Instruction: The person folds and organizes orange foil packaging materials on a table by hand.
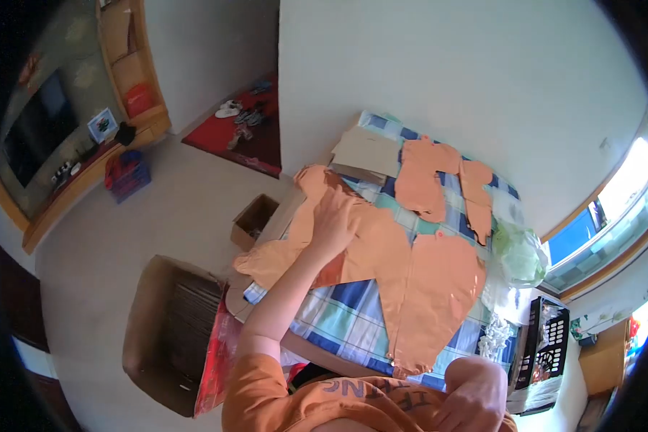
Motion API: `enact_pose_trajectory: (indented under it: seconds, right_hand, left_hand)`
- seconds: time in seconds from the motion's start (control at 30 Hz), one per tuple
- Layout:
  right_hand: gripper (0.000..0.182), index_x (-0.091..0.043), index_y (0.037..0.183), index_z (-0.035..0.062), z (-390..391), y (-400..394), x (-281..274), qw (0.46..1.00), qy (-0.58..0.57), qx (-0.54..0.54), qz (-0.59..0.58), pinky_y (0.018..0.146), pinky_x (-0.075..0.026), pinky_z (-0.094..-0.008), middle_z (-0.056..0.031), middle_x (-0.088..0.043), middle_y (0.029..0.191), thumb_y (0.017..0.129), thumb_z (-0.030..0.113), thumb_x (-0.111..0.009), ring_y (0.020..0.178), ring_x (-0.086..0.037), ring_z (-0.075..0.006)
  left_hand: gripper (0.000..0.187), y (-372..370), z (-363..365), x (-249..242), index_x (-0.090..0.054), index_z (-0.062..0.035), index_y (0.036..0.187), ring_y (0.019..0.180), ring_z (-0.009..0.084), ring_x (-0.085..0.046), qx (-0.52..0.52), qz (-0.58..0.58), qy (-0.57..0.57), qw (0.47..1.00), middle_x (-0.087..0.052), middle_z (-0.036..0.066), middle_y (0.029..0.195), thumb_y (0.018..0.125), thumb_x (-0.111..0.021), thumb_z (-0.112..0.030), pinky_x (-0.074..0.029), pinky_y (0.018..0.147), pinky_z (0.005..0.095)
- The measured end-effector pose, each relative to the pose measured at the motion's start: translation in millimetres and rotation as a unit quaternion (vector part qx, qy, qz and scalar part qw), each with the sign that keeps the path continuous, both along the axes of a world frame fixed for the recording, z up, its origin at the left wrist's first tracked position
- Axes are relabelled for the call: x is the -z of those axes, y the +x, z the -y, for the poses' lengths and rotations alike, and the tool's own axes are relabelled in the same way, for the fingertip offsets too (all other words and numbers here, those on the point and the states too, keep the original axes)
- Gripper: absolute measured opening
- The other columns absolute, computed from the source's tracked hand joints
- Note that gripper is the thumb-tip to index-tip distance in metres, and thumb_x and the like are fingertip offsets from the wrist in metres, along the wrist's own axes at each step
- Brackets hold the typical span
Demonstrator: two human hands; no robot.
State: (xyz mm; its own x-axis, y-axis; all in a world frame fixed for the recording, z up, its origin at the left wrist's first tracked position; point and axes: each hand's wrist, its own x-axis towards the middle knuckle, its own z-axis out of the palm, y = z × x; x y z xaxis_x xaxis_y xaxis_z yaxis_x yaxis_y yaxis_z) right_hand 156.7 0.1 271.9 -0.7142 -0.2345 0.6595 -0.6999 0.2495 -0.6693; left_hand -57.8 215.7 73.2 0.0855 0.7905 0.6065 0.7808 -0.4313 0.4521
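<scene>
Several orange garments lie on a table with a blue and white checked cloth [351, 302]. My left hand [335, 218] reaches over the orange garment at the left [378, 234], its fingers on or just above the fabric; whether they pinch it is hard to tell. A darker patch shows beside my wrist. To the right, a zipped orange garment [439, 288] lies flat. My right hand [475, 399] is curled in front of my chest, near the table's front edge; what its fingers hold, if anything, is hidden. Two smaller orange pieces [423, 180] [475, 191] lie at the back.
Cardboard [367, 151] sits at the table's back left. On the floor at left are a large open box [169, 324] and a smaller box [254, 218]. A green plastic bag [518, 255] and a black crate [543, 345] are at right. Shoes [245, 119] lie on a red mat.
</scene>
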Motion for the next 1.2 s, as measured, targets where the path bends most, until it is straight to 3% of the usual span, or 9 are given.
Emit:
enact_pose_trajectory:
  seconds: [0.37,0.57,0.67,0.73,0.77,0.87,0.97,1.07,1.2]
  right_hand:
    - [0.009,-0.059,0.090,0.0102,-4.5,72.7,40.1,0.987,-0.068,0.132,0.061,0.060,-0.043,-0.0301,-0.0058,-0.056,0.074,0.088,0.005,-0.052,0.066,-0.053,-0.0161]
    - [0.015,-0.062,0.098,0.0065,-44.4,117.7,62.2,0.970,-0.091,0.203,0.098,0.066,-0.046,-0.0309,-0.0074,-0.060,0.077,0.086,0.004,-0.053,0.070,-0.055,-0.0165]
    - [0.020,-0.063,0.102,0.0047,-100.2,141.9,95.6,0.886,-0.139,0.418,0.147,0.068,-0.047,-0.0313,-0.0082,-0.061,0.079,0.084,0.004,-0.054,0.072,-0.055,-0.0166]
    - [0.023,-0.064,0.104,0.0034,-170.0,147.9,130.7,0.712,-0.126,0.656,0.215,0.070,-0.048,-0.0315,-0.0088,-0.062,0.080,0.084,0.004,-0.055,0.073,-0.056,-0.0167]
    - [0.024,-0.065,0.102,0.0058,-207.0,150.6,151.2,0.604,-0.102,0.743,0.269,0.075,-0.048,-0.0326,-0.0092,-0.064,0.092,0.081,0.001,-0.055,0.084,-0.060,-0.0202]
    - [0.020,-0.066,0.099,0.0081,-270.1,166.2,220.2,0.400,0.279,0.845,0.219,0.081,-0.047,-0.0360,-0.0075,-0.063,0.108,0.080,0.006,-0.057,0.100,-0.059,-0.0245]
    - [0.022,-0.067,0.097,0.0108,-312.4,189.8,256.5,0.386,0.391,0.793,0.262,0.081,-0.046,-0.0400,-0.0061,-0.060,0.119,0.078,0.010,-0.056,0.107,-0.055,-0.0270]
    - [0.019,-0.067,0.094,0.0118,-324.9,200.7,259.4,0.390,0.375,0.790,0.289,0.079,-0.048,-0.0392,-0.0058,-0.063,0.112,0.077,0.010,-0.058,0.100,-0.058,-0.0274]
    - [0.010,-0.063,0.088,0.0052,-333.7,209.4,238.0,0.432,0.142,0.876,0.164,0.068,-0.049,-0.0379,-0.0137,-0.065,0.094,0.087,0.010,-0.055,0.080,-0.063,-0.0296]
  left_hand:
    - [0.033,148.4,-45.2,13.2,-0.060,-0.0062,0.112,0.127,0.0318,-0.041,0.206,-0.103,-0.056,0.972,-0.052,0.014,0.126,0.082,-0.062,-0.020,-0.034,0.098,0.0484]
    - [0.037,196.5,-104.2,67.5,-0.060,-0.0094,0.120,0.130,0.0344,-0.038,0.115,-0.129,-0.041,0.984,-0.048,0.018,0.132,0.084,-0.053,-0.013,-0.034,0.100,0.0476]
    - [0.043,200.8,-128.4,87.3,-0.056,-0.0116,0.127,0.132,0.0376,-0.034,0.055,-0.086,-0.015,0.995,-0.042,0.021,0.137,0.084,-0.051,-0.010,-0.034,0.101,0.0496]
    - [0.048,200.8,-132.0,84.4,-0.049,-0.0124,0.134,0.134,0.0395,-0.031,0.040,-0.122,-0.029,0.991,-0.037,0.020,0.142,0.086,-0.050,-0.011,-0.034,0.101,0.0528]
    - [0.048,201.3,-133.5,84.6,-0.048,-0.0126,0.135,0.134,0.0393,-0.030,0.041,-0.128,-0.022,0.991,-0.037,0.019,0.142,0.087,-0.049,-0.011,-0.034,0.101,0.0533]
    - [0.052,198.6,-146.2,88.6,-0.046,-0.0138,0.137,0.135,0.0394,-0.030,0.055,-0.168,-0.041,0.983,-0.038,0.018,0.143,0.085,-0.052,-0.013,-0.031,0.104,0.0526]
    - [0.047,195.2,-154.3,87.0,-0.047,-0.0128,0.136,0.134,0.0393,-0.031,0.096,-0.181,-0.098,0.974,-0.040,0.016,0.141,0.088,-0.049,-0.014,-0.030,0.105,0.0544]
    - [0.043,194.6,-157.7,91.7,-0.048,-0.0118,0.134,0.134,0.0391,-0.032,0.107,-0.191,-0.110,0.969,-0.043,0.015,0.139,0.091,-0.046,-0.015,-0.031,0.105,0.0553]
    - [0.042,195.9,-154.5,95.0,-0.049,-0.0114,0.133,0.133,0.0390,-0.033,0.091,-0.208,-0.102,0.969,-0.043,0.015,0.139,0.092,-0.046,-0.015,-0.031,0.106,0.0546]
